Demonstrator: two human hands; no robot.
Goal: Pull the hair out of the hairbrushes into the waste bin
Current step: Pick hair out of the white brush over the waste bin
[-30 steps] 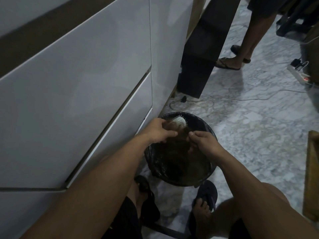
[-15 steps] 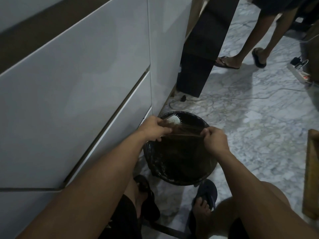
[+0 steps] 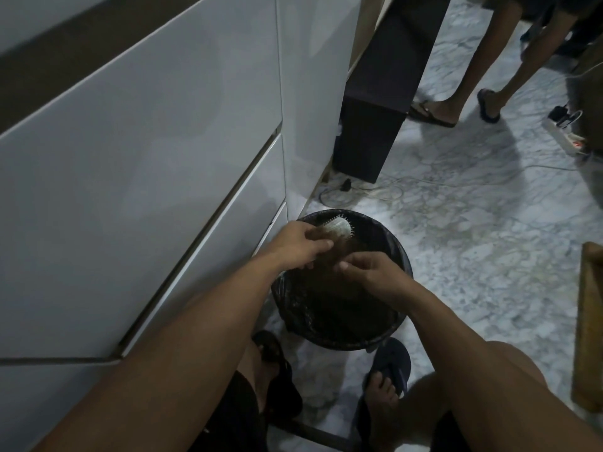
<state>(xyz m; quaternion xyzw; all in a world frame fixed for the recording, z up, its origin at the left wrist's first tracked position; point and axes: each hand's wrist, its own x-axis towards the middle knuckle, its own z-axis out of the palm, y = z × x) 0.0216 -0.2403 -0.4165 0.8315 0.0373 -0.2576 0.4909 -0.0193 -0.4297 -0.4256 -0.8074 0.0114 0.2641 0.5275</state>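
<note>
A white-bristled hairbrush is held over a round black waste bin lined with a black bag. My left hand grips the brush from the left, bristles facing right. A clump of brown hair clings to the brush below its pale head. My right hand is just right of the brush, its fingertips pinching at that hair over the bin. More brown hair lies inside the bin.
White cabinet drawers fill the left. A dark speaker-like box stands beyond the bin, with cables and a power strip on the marble floor. Another person's legs stand at the back. A wooden piece is at right.
My right hand had pulled a strand of hair out to the right; it has come back in to the brush and pinches the hair again. The person behind has stepped.
</note>
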